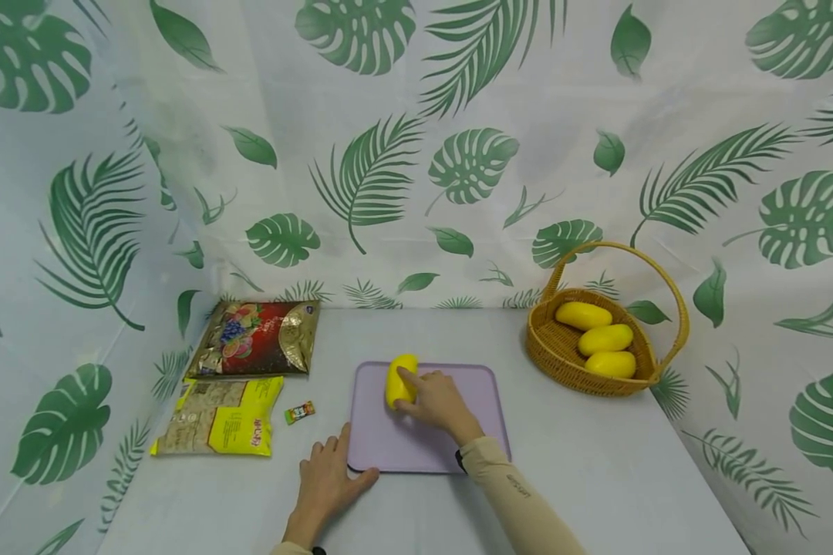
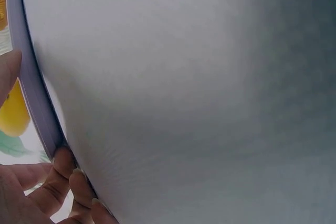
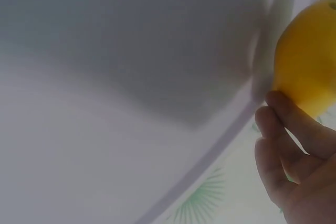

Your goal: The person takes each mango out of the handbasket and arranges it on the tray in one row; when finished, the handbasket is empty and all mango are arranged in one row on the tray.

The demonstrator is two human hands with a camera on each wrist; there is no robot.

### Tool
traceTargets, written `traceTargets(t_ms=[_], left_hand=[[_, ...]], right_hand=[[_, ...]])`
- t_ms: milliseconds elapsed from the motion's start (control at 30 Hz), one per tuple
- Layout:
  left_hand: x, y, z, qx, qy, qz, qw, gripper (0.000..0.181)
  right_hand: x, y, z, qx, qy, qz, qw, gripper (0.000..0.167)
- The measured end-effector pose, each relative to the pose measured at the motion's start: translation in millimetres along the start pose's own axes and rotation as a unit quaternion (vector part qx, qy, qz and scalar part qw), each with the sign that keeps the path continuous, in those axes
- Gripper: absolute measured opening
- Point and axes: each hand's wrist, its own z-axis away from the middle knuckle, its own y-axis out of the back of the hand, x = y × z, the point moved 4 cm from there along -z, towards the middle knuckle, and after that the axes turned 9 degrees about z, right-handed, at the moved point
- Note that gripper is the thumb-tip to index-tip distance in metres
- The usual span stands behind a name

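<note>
A yellow mango (image 1: 402, 382) lies on the lilac tray (image 1: 423, 447), near its far left part. My right hand (image 1: 439, 399) holds this mango, index finger across its upper side and thumb at its near end. The right wrist view shows fingertips of the right hand (image 3: 299, 150) against the mango (image 3: 307, 56); the thumb is hidden there. At the tray's near left corner rests my left hand (image 1: 326, 478), thumb on the near edge and fingers spread along the left side. In the left wrist view, fingertips of the left hand (image 2: 50, 187) touch the tray rim (image 2: 39, 93).
A wicker basket (image 1: 562, 370) with a tall handle stands at the right, with three yellow mangoes (image 1: 607, 339) inside. At the left lie a red and gold bag (image 1: 260, 339), a yellow bag (image 1: 222, 420) and a small green packet (image 1: 300, 412). Leaf-printed sheets (image 1: 389, 270) enclose the table.
</note>
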Motion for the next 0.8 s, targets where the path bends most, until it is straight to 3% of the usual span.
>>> traceTargets(t_ms=[367,633,800], left_hand=[[0.5,-0.8,1.3,0.0,0.001,-0.003,1.0,0.099],[-1.8,-3.1,-0.6,-0.012,0.005,0.002,0.9999,0.099],[-2.3,-2.7,-1.5,-0.002,0.003,0.004,1.0,0.1]], right_hand=[[-26.9,-6.9,-18.3,-0.016,0.018,0.041,0.9989,0.067],[-41.7,-7.6,-25.1,-0.034,0.017,0.039,0.9985,0.066],[-48.8,-6.9,-29.9,-0.039,0.017,0.052,0.9977,0.067]])
